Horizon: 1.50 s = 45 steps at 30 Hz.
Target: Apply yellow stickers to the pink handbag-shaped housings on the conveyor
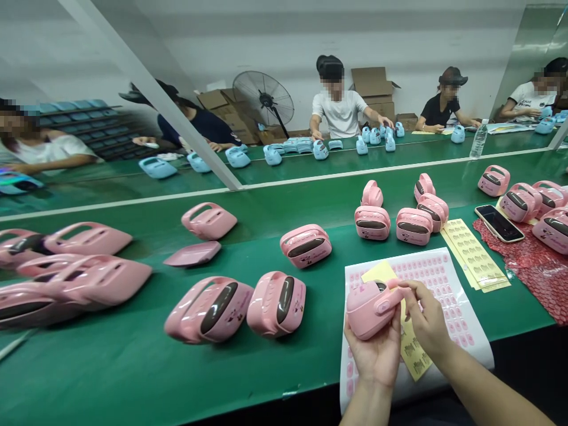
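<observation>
A pink plastic casing with a carrying handle (368, 310) rests tilted in my left hand (377, 358), whose fingers curl under and around its body. My right hand (428, 319) comes in from the right, thumb and fingers closed at the top of the casing's handle. Any small piece between those fingertips is hidden. Below both hands lies a white sheet of pink oval stickers (444, 284). On it is a yellow label strip (415, 355) with dark print, partly covered by the casing and my hands.
Several pink casings (277, 305) stand to my left, more at the back (371, 223) and far right. Yellow label sheets (475, 254), a phone (499, 223) and red bubble wrap (528, 266) lie rightward. Beyond a divider, people handle blue casings (320, 149) near a water bottle (479, 140).
</observation>
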Motion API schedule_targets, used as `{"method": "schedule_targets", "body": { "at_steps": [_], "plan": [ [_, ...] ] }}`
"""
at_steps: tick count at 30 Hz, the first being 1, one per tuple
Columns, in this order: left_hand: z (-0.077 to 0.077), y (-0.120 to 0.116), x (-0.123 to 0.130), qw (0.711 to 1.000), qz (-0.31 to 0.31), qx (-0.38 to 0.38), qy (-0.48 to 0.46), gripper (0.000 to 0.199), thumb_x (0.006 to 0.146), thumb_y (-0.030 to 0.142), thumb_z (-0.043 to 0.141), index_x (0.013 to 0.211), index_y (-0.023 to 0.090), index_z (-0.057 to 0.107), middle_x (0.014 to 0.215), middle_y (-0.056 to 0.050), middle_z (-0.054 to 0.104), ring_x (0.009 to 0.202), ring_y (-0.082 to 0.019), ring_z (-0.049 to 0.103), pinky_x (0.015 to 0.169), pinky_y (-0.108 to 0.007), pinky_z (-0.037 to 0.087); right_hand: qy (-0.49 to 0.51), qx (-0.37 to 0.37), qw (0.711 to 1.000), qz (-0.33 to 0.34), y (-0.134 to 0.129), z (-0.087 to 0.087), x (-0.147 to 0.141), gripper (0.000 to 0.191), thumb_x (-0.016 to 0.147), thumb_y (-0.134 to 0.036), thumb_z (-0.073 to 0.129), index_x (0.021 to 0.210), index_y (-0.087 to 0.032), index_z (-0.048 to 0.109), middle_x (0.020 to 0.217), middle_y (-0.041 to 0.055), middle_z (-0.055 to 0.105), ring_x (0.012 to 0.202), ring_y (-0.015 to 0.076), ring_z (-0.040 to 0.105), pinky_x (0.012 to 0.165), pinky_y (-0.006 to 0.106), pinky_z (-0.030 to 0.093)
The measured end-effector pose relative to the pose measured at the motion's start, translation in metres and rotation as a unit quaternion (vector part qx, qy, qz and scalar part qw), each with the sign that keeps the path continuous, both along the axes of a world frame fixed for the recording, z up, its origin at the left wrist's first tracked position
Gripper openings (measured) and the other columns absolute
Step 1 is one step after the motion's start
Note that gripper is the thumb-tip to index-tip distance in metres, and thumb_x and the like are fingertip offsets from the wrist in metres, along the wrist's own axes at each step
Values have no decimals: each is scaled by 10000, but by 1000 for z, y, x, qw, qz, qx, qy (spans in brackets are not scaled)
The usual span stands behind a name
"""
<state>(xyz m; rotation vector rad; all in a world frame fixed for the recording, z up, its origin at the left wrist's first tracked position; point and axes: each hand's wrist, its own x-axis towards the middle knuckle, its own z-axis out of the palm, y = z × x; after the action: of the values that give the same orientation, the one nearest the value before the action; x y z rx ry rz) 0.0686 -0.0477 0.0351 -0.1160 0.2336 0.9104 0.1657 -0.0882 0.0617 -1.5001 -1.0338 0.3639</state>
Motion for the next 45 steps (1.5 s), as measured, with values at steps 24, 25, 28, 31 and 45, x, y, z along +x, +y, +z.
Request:
{"method": "schedule_targets", "body": {
  "at_steps": [24, 25, 28, 31, 45],
  "plan": [
    [13, -1, 2, 999, -4, -44, -3, 471, 782, 342, 408, 1183, 125, 526, 879, -136, 688, 730, -199, 656, 712, -317, 529, -511, 56, 849, 124, 8, 37, 27, 327, 895, -126, 378, 649, -188, 583, 516, 17, 555, 555, 147, 411, 626, 331, 220],
    [12, -1, 2, 999, -7, -47, -6, 471, 780, 347, 405, 1171, 120, 537, 857, -132, 688, 724, -198, 656, 712, -316, 529, -522, 59, 841, 132, 9, 39, 28, 352, 889, -98, 354, 623, -186, 567, 509, 19, 545, 550, 146, 397, 619, 331, 219],
    [12, 0, 2, 998, -8, -59, -13, 470, 776, 356, 400, 1148, 115, 555, 828, -127, 686, 713, -195, 653, 701, -312, 529, -543, 70, 823, 148, 11, 43, 30, 369, 874, -67, 332, 595, -183, 543, 503, 25, 533, 544, 150, 372, 602, 331, 212],
    [16, 1, 4, 998, -2, -68, 0, 463, 779, 351, 401, 1143, 112, 559, 836, -133, 684, 711, -198, 653, 691, -316, 531, -544, 75, 821, 155, 13, 43, 30, 362, 877, -79, 349, 586, -182, 539, 495, 26, 528, 545, 152, 372, 600, 331, 208],
    [8, 16, -16, 962, 19, 206, 180, 535, 644, 238, 705, 1160, 208, 566, 978, -98, 692, 931, -296, 628, 810, -438, 502, 153, -106, 952, 244, 20, 52, 69, 226, 762, -418, 573, 818, -201, 596, 571, -42, 580, 579, 147, 585, 589, 278, 407]
  ]
}}
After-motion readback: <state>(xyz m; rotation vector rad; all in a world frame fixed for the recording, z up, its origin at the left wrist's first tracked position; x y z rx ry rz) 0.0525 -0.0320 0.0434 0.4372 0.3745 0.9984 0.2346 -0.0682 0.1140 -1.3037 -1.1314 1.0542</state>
